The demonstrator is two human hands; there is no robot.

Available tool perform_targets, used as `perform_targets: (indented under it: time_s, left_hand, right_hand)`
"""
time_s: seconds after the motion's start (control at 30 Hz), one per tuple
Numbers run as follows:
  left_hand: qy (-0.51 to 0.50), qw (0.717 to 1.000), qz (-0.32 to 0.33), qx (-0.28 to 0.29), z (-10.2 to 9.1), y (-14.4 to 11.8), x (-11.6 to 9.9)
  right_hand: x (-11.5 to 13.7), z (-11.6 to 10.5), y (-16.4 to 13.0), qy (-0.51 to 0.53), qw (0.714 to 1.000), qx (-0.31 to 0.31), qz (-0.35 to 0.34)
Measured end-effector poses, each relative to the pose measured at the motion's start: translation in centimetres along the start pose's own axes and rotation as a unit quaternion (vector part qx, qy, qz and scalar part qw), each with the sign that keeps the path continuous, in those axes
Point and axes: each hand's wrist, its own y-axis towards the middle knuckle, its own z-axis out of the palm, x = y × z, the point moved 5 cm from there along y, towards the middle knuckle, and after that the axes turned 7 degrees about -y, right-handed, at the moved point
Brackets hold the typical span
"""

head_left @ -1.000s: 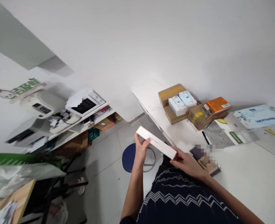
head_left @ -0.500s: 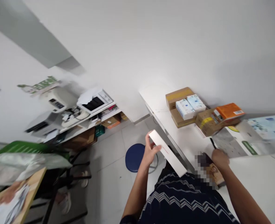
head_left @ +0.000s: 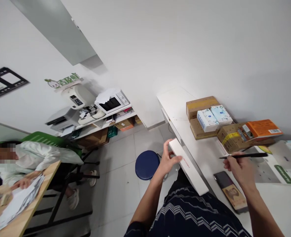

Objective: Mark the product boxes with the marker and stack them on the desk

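My left hand [head_left: 168, 160] grips one end of a long, narrow white box [head_left: 189, 168], thumb on its upper face, where small red print shows. The box slants down toward my body, off the table's edge. Between the fingertips of my right hand [head_left: 240, 169] is a slim black pen [head_left: 249, 155], held roughly level above the table. Just left of that hand a smartphone [head_left: 230, 192] with a portrait picture on it lies on the white table [head_left: 271, 207]. A glossy printed sheet or bag [head_left: 275, 168] lies beyond the pen.
Cardboard boxes [head_left: 201, 107], tissue packs [head_left: 208, 120] and an orange package [head_left: 265, 128] stand along the wall. A blue stool [head_left: 147, 165] is on the floor. At far left a person [head_left: 36, 158] sits at a wooden desk [head_left: 40, 194]. A microwave [head_left: 113, 102] rests on a low shelf.
My right hand has lifted up and away from beside the phone, and the pen is now clearly visible. My left hand still grips the white box. The view has shifted left.
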Motion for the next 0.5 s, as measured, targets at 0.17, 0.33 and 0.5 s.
perform_targets:
  time_s: [0.17, 0.33, 0.5]
  left_hand:
    - [-0.008, 1.0, -0.018, 0.022, 2.4, -0.8, 0.6]
    - [-0.025, 0.997, -0.026, 0.067, 4.5, -1.8, 1.0]
    - [-0.019, 0.996, -0.042, 0.07, 4.9, -2.4, 0.5]
  right_hand:
    - [9.3, -1.6, -4.8, 0.303, 0.942, 0.02, -0.146]
    - [13.5, 0.1, -7.0, 0.246, 0.932, 0.09, -0.251]
    - [14.8, 1.8, -7.8, 0.156, 0.923, 0.039, -0.349]
